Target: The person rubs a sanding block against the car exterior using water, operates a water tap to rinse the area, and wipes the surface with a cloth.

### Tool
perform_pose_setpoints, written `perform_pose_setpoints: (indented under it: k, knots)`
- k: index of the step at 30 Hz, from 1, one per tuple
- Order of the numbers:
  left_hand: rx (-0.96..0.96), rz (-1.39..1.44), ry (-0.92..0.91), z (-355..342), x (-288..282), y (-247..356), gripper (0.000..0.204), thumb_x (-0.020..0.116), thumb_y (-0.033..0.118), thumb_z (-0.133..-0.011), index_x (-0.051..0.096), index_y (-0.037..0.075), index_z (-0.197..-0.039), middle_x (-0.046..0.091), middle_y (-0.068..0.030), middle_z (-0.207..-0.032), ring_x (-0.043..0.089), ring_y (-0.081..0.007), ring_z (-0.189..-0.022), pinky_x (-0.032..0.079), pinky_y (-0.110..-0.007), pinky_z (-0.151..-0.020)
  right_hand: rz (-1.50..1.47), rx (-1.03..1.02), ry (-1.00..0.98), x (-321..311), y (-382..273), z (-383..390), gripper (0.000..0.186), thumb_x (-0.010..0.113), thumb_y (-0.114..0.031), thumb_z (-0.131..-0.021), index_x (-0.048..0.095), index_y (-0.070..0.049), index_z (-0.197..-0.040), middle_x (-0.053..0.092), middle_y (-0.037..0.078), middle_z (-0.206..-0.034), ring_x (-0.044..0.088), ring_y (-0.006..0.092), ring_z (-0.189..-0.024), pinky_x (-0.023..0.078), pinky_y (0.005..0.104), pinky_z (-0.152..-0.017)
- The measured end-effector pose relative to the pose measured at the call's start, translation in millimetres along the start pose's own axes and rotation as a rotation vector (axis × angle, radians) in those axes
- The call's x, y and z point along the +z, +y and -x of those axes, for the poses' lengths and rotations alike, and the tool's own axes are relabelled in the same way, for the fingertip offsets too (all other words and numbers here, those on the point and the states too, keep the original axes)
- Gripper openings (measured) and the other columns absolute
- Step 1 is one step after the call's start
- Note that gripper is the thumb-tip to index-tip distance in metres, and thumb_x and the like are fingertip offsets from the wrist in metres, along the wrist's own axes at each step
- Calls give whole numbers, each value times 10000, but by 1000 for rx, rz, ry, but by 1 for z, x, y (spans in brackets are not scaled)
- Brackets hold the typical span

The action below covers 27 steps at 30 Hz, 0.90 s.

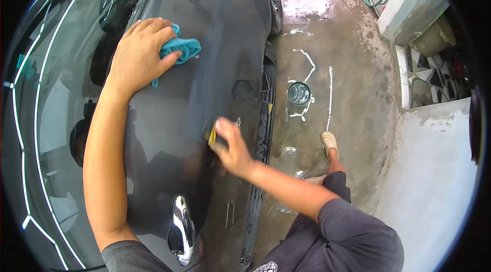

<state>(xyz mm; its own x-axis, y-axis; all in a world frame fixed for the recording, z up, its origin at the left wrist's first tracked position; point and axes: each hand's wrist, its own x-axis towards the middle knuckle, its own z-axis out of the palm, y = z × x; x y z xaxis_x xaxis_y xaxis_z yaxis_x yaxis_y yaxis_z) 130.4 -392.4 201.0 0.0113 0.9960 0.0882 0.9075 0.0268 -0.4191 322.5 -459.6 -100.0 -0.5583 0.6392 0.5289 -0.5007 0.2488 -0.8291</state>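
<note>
The right hand [233, 149], a little blurred, pinches a thin yellow pad [213, 134] between thumb and fingers at the dark car door [163, 118], its forearm slanting in from the lower right. The left hand [140, 54], arm stretched far forward, clasps a bunched teal cloth [184, 48] on the same panel. Beyond, a round bucket [290, 93] of seemingly clear liquid stands on the wet floor [353, 83].

A smooth, glossy coat is seen on the dark car door [158, 113]; its handle [179, 216] is finished in mirror-bright chrome. Matt, crumpled fabric is shown by the blue cloth [183, 48], wet-sheened concrete by the floor [360, 118].
</note>
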Motion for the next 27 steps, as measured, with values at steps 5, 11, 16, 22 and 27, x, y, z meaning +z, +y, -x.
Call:
perform_pose_setpoints:
  k: [5,11,16,22,27]
  knots:
    - [27,-31,39,-13,5,0,266,774,223,-828,690,60,-1020,696,-69,-1234,632,-292,-1199,507,-411,-1010,-107,413,249,-28,59,-145,483,661,-161,-971,523,-8,-1407,588,227,-1379,525,391,-1320,399,441,-1125]
    - [-13,-60,31,7,10,-4,267,770,239,-843,699,77,-1042,701,-50,-1237,642,-265,-1189,518,-397,-997,73,123,26,14,-37,23,574,734,-88,-912,506,-50,-1438,553,199,-1430,527,397,-1312,393,496,-1122]
    - [12,-74,45,-1,11,-4,286,776,254,-844,706,80,-1060,701,-50,-1251,647,-265,-1184,527,-395,-987,13,145,113,-9,4,-55,501,717,-108,-930,551,-28,-1396,564,201,-1429,518,404,-1334,372,495,-1133]
    - [-17,-85,17,3,14,-3,286,770,260,-860,714,80,-1075,699,-47,-1271,644,-266,-1195,525,-391,-999,3,50,-15,5,-42,19,555,766,-98,-890,551,-38,-1399,564,201,-1411,539,411,-1295,411,485,-1090]
    - [-19,-80,18,-2,13,-3,285,770,258,-860,714,82,-1077,695,-42,-1283,641,-264,-1200,523,-392,-1003,115,71,99,-11,5,-53,576,758,-37,-862,543,-35,-1396,558,212,-1402,551,431,-1228,443,470,-1047]
